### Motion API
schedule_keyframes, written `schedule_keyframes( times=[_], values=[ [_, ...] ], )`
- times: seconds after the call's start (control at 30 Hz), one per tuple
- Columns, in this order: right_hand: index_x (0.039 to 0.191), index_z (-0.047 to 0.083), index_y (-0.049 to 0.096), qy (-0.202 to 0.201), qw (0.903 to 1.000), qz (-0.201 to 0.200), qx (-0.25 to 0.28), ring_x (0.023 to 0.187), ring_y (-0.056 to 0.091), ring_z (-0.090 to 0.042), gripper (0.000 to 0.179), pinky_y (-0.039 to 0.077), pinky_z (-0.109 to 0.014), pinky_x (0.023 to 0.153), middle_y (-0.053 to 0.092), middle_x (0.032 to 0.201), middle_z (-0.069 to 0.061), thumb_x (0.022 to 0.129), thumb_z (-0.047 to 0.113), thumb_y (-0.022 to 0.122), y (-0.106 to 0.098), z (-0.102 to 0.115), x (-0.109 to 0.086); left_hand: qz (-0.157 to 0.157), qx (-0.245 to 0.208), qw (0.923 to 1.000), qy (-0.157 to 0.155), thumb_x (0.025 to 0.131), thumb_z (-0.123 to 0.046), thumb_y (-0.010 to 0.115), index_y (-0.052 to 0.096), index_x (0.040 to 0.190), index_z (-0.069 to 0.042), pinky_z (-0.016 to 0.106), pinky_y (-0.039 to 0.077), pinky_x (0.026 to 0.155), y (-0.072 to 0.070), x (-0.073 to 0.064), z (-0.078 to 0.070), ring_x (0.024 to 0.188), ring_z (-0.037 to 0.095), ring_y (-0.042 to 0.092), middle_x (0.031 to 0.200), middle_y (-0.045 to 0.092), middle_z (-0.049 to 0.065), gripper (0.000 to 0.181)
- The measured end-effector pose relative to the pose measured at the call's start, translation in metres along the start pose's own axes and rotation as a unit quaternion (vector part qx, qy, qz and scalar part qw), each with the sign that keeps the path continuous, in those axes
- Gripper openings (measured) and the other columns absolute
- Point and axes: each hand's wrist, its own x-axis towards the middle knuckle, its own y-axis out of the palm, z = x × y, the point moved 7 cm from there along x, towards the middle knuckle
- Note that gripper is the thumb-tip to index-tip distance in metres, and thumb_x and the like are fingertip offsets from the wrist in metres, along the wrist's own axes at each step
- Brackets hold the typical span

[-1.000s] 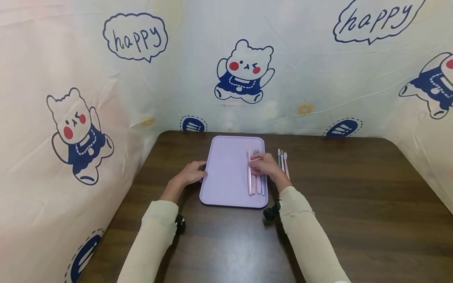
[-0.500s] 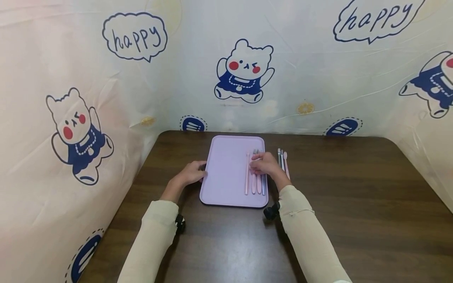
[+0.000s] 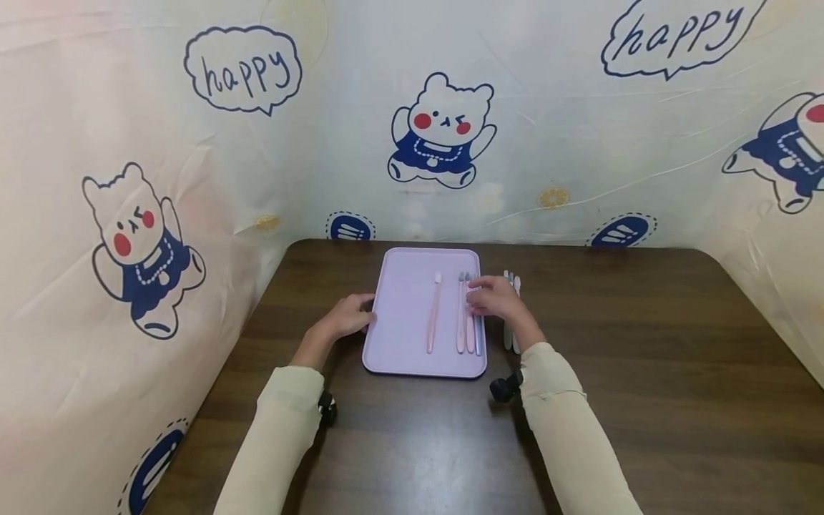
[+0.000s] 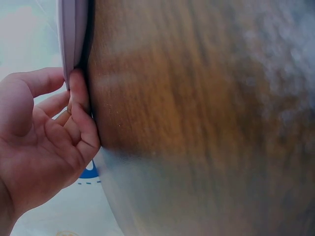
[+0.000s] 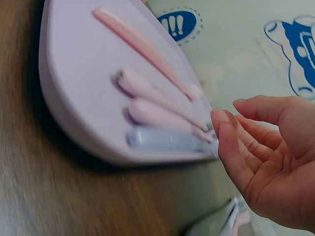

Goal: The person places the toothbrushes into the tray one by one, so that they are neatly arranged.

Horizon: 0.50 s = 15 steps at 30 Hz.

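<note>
A lilac tray (image 3: 402, 322) lies on the table, and my left hand (image 3: 347, 315) grips its left rim. In the left wrist view, the thumb and fingers pinch the tray's edge (image 4: 74, 34). A slim pink stick with a white tip, like a toothbrush (image 3: 434, 315), lies by itself right of the tray's middle. Close to the right rim lie two pink-handled utensils (image 5: 152, 96) with metallic ends and a pale blue-handled one (image 5: 162, 139). My right hand (image 3: 496, 299) hovers over their far ends, fingers loosely bent and holding nothing; it partly hides them.
Several more slim utensils (image 3: 508, 337) lie on the wooden table (image 3: 618, 372) just right of the tray, partly hidden by the right hand. A printed curtain (image 3: 360, 107) with bear figures hangs behind and to the left of the table.
The pink toothbrush-like stick has moved left on the tray, away from the other utensils. My right hand has let go of it and shifted right. The left hand stays on the rim.
</note>
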Motion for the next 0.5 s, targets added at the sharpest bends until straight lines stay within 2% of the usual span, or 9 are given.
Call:
schedule_keyframes(
  times=[0.1,0.2,0.37,0.5],
  values=[
    [0.136,-0.009,0.056,-0.006,0.9998,0.003,0.019,0.066,0.066,-0.006,0.043,0.058,-0.019,0.065,0.068,0.083,-0.006,0.095,0.004,0.062,-0.008,-0.004,-0.002,-0.001,0.001,1.0,0.001,0.098,-0.018,0.053,0.039,0.156,-0.004,0.037,0.055,0.089,0.0,0.001,0.001,0.088,0.022,0.067,0.121,0.069,0.02,0.061],
    [0.136,-0.01,0.055,-0.009,0.9997,0.005,0.021,0.066,0.067,-0.006,0.043,0.058,-0.018,0.065,0.07,0.084,-0.006,0.096,0.005,0.062,-0.016,-0.007,-0.005,-0.002,0.002,1.0,0.001,0.098,-0.018,0.052,0.039,0.156,-0.004,0.037,0.055,0.09,0.0,0.002,0.002,0.089,0.022,0.067,0.123,0.068,0.02,0.061],
    [0.137,-0.007,0.054,-0.007,0.9999,0.002,0.008,0.072,0.068,-0.006,0.043,0.058,-0.018,0.07,0.073,0.103,-0.016,0.099,0.011,0.061,-0.03,-0.009,-0.01,0.001,-0.001,1.0,-0.005,0.099,-0.02,0.052,0.038,0.156,-0.005,0.041,0.055,0.096,0.0,0.002,0.003,0.093,0.023,0.067,0.128,0.066,0.02,0.061],
    [0.141,-0.005,0.052,-0.004,0.9999,0.006,0.012,0.077,0.068,-0.006,0.044,0.058,-0.019,0.074,0.071,0.111,-0.017,0.101,0.014,0.058,-0.039,-0.011,-0.015,0.002,-0.004,1.0,-0.006,0.099,-0.019,0.052,0.038,0.156,-0.005,0.043,0.055,0.097,0.001,0.001,0.001,0.094,0.024,0.067,0.128,0.066,0.02,0.061]
  ],
)
